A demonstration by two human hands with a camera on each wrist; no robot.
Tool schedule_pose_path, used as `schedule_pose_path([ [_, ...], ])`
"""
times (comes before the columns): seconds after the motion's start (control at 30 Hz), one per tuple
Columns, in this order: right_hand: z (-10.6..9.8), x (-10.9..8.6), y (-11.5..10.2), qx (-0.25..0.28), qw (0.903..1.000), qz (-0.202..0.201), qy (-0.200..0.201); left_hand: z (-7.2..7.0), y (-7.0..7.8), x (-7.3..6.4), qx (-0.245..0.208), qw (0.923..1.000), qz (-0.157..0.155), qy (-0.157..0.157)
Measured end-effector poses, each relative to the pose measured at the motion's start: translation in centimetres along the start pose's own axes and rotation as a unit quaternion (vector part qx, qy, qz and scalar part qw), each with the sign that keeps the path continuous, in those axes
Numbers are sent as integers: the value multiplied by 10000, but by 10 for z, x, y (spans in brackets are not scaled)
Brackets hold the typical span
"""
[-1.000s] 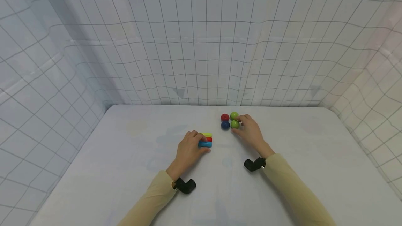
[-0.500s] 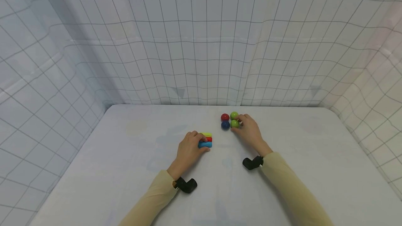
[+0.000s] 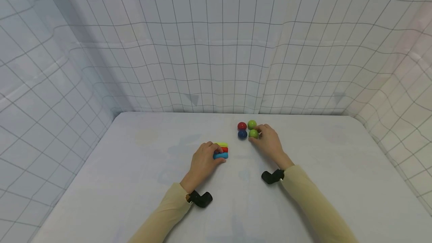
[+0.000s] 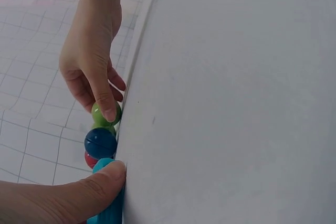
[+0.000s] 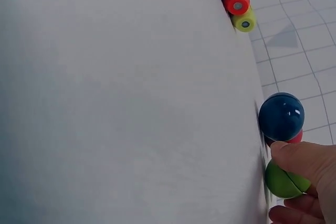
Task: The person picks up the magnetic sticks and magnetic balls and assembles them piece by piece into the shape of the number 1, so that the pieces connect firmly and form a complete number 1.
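In the head view my left hand (image 3: 203, 158) pinches a blue cylinder (image 3: 221, 155), thumb on its near side and fingers over the top. A red cylinder (image 3: 225, 149) and a yellow-green cylinder (image 3: 222, 144) lie parallel behind it. The left wrist view shows the thumb on the blue cylinder (image 4: 109, 211); the other fingers are out of sight. My right hand (image 3: 269, 141) pinches the nearer green ball (image 3: 253, 134) between thumb and fingers. Close by are a second green ball (image 3: 251, 124), a dark blue ball (image 3: 242, 134) and a red ball (image 3: 242, 126), making a square group.
All of it lies on a white table (image 3: 236, 205). A white curtain with a grid pattern (image 3: 216, 55) hangs behind the back edge and along both sides. A black camera (image 3: 201, 199) sits on the left wrist and another black camera (image 3: 272, 176) on the right.
The nearer green ball has shifted very slightly to the right with the right hand, away from the dark blue ball. My left hand has barely moved.
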State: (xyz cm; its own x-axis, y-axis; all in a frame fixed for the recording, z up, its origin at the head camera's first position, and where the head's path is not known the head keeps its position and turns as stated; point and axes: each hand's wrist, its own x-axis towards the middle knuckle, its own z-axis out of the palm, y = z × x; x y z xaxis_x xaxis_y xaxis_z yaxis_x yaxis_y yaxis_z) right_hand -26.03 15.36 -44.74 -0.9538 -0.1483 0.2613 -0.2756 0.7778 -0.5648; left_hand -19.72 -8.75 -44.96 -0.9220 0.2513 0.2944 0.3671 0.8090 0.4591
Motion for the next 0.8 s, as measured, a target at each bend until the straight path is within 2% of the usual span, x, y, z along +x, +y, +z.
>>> schedule_pose_path([
  [0.37,0,-6,2,51,9999,73,99,2,-1,-1,-68,10000,-30,-55],
  [0.8,-6,-14,5,173,9998,92,101,3,-1,-3,-213,9997,72,-23],
])
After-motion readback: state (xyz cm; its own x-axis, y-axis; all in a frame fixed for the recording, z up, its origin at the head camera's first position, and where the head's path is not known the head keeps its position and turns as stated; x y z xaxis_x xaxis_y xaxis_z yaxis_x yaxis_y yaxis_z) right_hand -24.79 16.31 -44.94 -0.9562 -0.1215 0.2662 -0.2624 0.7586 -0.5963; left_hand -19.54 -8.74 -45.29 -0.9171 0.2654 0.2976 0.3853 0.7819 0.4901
